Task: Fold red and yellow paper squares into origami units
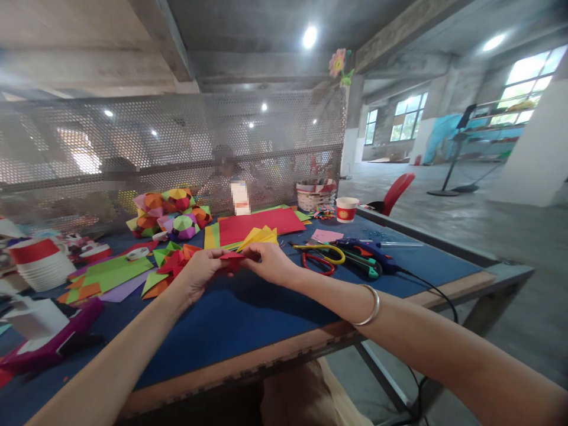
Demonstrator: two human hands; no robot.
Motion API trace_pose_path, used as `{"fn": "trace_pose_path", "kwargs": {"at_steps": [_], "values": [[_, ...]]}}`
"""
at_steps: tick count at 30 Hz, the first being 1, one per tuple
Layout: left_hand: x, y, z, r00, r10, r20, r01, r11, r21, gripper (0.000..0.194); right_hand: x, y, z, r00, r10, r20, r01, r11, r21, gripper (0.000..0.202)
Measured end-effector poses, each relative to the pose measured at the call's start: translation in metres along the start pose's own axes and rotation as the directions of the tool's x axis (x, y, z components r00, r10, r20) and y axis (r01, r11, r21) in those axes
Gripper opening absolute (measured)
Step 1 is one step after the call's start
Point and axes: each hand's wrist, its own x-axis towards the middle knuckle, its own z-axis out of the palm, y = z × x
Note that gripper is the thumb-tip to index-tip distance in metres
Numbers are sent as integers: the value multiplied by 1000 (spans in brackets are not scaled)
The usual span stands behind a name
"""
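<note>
While both hands work in front of the body, a small red paper [231,257] is pinched between them over the blue table [248,325].
Left hand [202,271] grips paper's left end, thumb on top; right hand [273,263] pinches its right end with fingertips, bracelet [377,305] on that forearm. Just beyond: yellow pieces [261,235], large red sheet [261,223] behind them. Beside left hand, folded pieces [175,261]; left of those, green sheet [118,273] with tape roll [137,253] near its far edge. Cup stack [44,267] far left. Paper balls [173,214] further back. Right side: scissors [341,254], glue gun [381,258] with cord over table edge, cup [347,212], basket [316,196] near mesh panel [284,133].
</note>
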Motion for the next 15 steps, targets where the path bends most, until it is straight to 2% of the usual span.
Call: {"fn": "trace_pose_path", "kwargs": {"at_steps": [8, 15], "values": [[0, 1, 7, 998, 53, 15, -54, 997, 54, 33, 3, -1, -4, 991, 135, -23, -134, 991, 28, 16], [-1, 1, 4, 996, 94, 14, -94, 991, 95, 40, 3, 3, -1, 991, 133, 6, -133, 987, 95, 19]]}}
